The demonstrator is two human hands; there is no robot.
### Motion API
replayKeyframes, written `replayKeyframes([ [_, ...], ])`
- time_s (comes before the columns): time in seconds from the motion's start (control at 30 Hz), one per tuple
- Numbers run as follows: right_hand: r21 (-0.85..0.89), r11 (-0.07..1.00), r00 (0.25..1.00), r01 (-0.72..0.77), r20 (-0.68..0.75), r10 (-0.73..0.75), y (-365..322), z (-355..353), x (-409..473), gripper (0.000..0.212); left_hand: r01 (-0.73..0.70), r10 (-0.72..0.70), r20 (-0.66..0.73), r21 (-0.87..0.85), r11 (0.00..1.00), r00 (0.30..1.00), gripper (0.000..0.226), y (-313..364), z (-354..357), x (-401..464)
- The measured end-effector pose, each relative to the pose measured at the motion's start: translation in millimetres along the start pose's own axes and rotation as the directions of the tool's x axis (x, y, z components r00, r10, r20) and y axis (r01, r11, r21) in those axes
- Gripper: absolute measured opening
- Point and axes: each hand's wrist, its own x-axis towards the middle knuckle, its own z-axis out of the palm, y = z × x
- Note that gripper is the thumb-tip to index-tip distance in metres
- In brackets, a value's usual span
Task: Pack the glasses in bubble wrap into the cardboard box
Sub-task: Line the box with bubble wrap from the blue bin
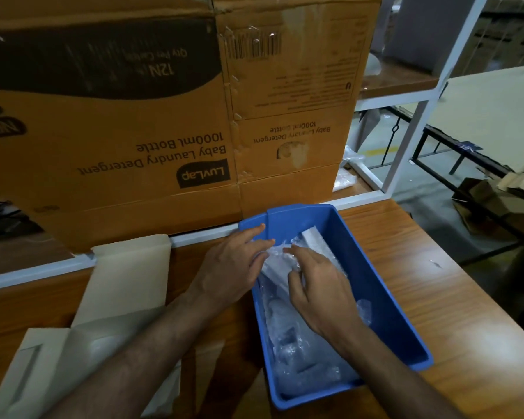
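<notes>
A blue plastic bin (384, 300) stands on the wooden table and holds several bubble-wrapped bundles (300, 349). Both my hands reach into its far end. My left hand (233, 261) lies over the bin's left rim, fingers stretched onto a wrapped bundle (277, 263). My right hand (318, 285) curls its fingers round the same bundle from the right. A small pale cardboard box (124, 285) lies open on the table left of the bin, its flaps spread.
A large brown detergent carton (164, 116) stands upside down right behind the bin. A white metal shelf frame (430, 95) rises at the right, with flat cardboard sheets (490, 95) beyond it. The wooden table (454, 291) extends to the right of the bin.
</notes>
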Motion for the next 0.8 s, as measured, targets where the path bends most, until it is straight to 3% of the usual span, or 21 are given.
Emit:
replayKeyframes([
  [0.1, -0.048, 0.999, 1.000, 0.025, -0.011, -0.026, -12, -4, -5, 0.042, -0.001, -0.006, -0.111, -0.060, 0.998, 0.994, 0.022, 0, -12, -9],
  [0.27, -0.149, 0.980, 0.990, 0.130, 0.079, -0.119, -48, 7, -14, 0.056, 0.011, -0.026, -0.246, -0.060, 0.998, 0.969, 0.023, -15, -41, -53],
  [0.5, -0.101, 0.916, 0.907, 0.388, 0.220, -0.359, -132, 55, -31, 0.054, 0.182, -0.194, -0.333, -0.067, 0.981, 0.923, 0.020, -72, -83, -146],
  [0.57, -0.087, 0.897, 0.871, 0.434, 0.296, -0.392, -154, 78, -41, 0.054, 0.250, -0.267, -0.313, -0.092, 0.964, 0.911, 0.017, -88, -93, -171],
  [0.67, -0.121, 0.890, 0.856, 0.440, 0.356, -0.375, -185, 109, -53, 0.080, 0.406, -0.417, -0.226, -0.098, 0.909, 0.880, 0.012, -112, -103, -206],
  [0.8, -0.143, 0.865, 0.810, 0.482, 0.450, -0.377, -216, 150, -70, 0.072, 0.495, -0.497, -0.065, -0.044, 0.868, 0.865, 0.008, -137, -106, -245],
])
